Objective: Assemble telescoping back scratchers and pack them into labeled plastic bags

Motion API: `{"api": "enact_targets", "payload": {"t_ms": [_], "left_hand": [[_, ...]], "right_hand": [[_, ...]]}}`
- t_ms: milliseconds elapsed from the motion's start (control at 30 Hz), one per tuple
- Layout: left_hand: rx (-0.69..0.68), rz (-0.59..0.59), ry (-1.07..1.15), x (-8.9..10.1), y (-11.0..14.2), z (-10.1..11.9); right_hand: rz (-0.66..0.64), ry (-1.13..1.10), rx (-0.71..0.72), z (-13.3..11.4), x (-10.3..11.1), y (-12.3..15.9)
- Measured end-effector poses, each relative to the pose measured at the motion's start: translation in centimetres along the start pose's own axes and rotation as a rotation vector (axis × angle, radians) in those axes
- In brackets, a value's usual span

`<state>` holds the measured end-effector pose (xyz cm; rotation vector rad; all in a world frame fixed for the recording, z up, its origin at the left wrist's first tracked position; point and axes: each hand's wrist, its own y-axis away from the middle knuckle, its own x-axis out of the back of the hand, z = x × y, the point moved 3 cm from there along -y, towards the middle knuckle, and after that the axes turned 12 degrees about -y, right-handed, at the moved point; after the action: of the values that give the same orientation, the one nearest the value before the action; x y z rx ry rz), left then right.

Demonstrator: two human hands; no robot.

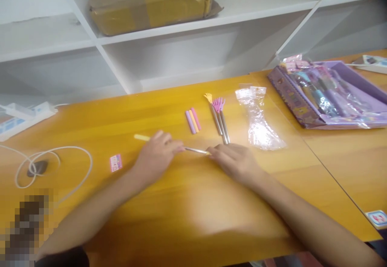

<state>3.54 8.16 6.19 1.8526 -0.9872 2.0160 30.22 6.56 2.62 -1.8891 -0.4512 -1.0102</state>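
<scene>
Between my hands stretches a small back scratcher with a thin metal rod point(196, 150). My left hand point(159, 151) is closed around its left part, and a pale yellow handle end point(141, 137) sticks out beyond the fingers. My right hand point(232, 158) pinches the rod's other end, where a bit of yellow shows; the rest is hidden by the fingers. Just beyond my right hand lie several metal rods with hand-shaped heads, a yellow head point(208, 97) and purple-pink heads point(218, 104). Left of them, purple, orange and pink tubes point(192, 121) lie side by side.
A crumpled clear plastic bag point(261, 126) lies right of the rods. Farther right stands a purple display box point(298, 103) of packaged items. A pink label point(115, 163), white cable point(87, 170) and power strip point(28, 117) are left. A taped carton point(157, 7) sits on the white shelf point(181, 29).
</scene>
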Motion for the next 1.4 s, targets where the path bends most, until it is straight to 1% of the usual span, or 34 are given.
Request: {"api": "enact_targets", "payload": {"t_ms": [33,67,100,167,233,300,367,433,500,533,633,733,800,867,933,1033,1133,1233,1400], "left_hand": [[0.01,0.027,0.002,0.9,-0.5,-2.1],[0.046,0.029,-0.016,1.8,-0.8,-4.5],[0.118,0.015,-0.042,2.8,-1.0,-7.1],[0.23,0.047,-0.084,5.0,-0.5,-12.2],[0.276,0.123,-0.138,6.9,0.6,-16.4],[0.304,0.178,-0.186,8.1,2.0,-19.3],[0.318,0.145,-0.18,8.3,3.0,-20.7],[0.318,0.149,-0.184,8.2,3.3,-20.8],[0.309,0.137,-0.19,7.9,3.1,-20.3],[0.307,0.113,-0.19,7.7,2.9,-19.9],[0.336,0.039,-0.188,7.2,2.3,-19.2],[0.386,0.047,-0.203,7.3,2.1,-18.9],[0.394,0.059,-0.214,7.5,2.1,-18.8],[0.393,0.063,-0.22,7.5,2.0,-18.6],[0.384,0.06,-0.223,7.5,1.8,-18.2],[0.353,0.088,-0.245,7.4,1.5,-17.5],[0.311,0.135,-0.257,7.5,1.2,-16.7],[0.306,0.17,-0.261,7.6,1.1,-16.3],[0.292,0.153,-0.262,7.0,1.4,-16.6]], "right_hand": [[0.027,0.083,-0.013,1.5,1.0,0.3],[0.075,0.169,-0.029,3.2,2.2,0.8],[0.143,0.253,-0.042,5.1,3.6,1.4],[0.298,0.419,-0.082,8.9,6.7,3.1],[0.405,0.518,-0.128,12.3,9.4,5.1],[0.431,0.55,-0.166,14.8,11.3,7.0],[0.43,0.585,-0.195,16.3,12.2,8.3],[0.434,0.626,-0.274,16.9,12.2,9.1],[0.423,0.621,-0.352,16.9,11.6,9.4],[0.405,0.59,-0.36,16.8,11.2,9.3],[0.38,0.467,-0.321,16.3,9.6,8.8],[0.391,0.403,-0.348,16.1,8.6,8.3],[0.394,0.366,-0.352,15.9,8.3,8.0],[0.419,0.322,-0.354,15.6,8.2,7.8],[0.457,0.282,-0.386,15.4,8.2,7.6],[0.512,0.251,-0.428,15.4,8.3,7.6],[0.507,0.241,-0.431,15.7,8.4,7.8],[0.491,0.264,-0.409,16.2,8.7,8.3],[0.465,0.315,-0.352,16.4,9.4,9.0]]}}
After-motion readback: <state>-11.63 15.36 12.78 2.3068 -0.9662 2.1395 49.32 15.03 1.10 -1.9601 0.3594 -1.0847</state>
